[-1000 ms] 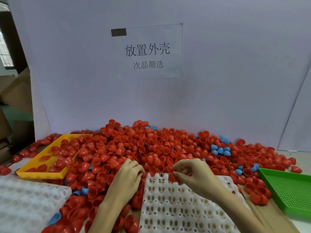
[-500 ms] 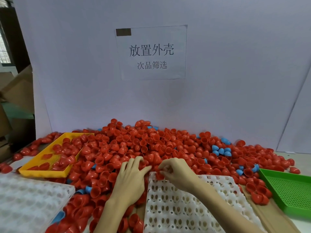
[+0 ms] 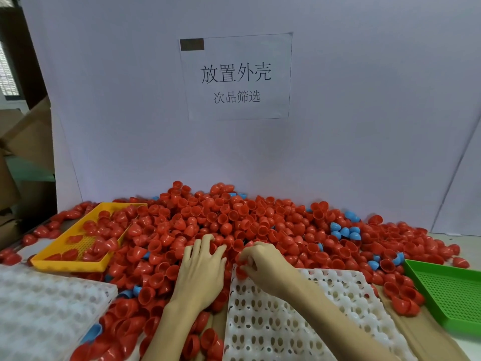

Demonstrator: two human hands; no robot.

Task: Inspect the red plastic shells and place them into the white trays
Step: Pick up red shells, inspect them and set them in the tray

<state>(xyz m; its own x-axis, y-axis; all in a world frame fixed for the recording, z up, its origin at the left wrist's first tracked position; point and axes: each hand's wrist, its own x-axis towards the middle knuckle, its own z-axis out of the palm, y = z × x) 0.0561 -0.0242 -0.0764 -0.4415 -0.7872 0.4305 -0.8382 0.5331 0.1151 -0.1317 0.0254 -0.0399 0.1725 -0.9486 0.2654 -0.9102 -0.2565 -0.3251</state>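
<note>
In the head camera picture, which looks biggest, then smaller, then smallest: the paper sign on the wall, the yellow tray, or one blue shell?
1. Paper sign, the largest in this view.
2. Yellow tray, a little smaller. The two are close, and the tray sits nearer the camera, so this order is unsure.
3. Blue shell, by far the smallest.

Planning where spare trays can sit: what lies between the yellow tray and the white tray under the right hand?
In the head view, loose red shells, a few blue shells and the left hand resting on them lie between the yellow tray and the white tray.
</note>
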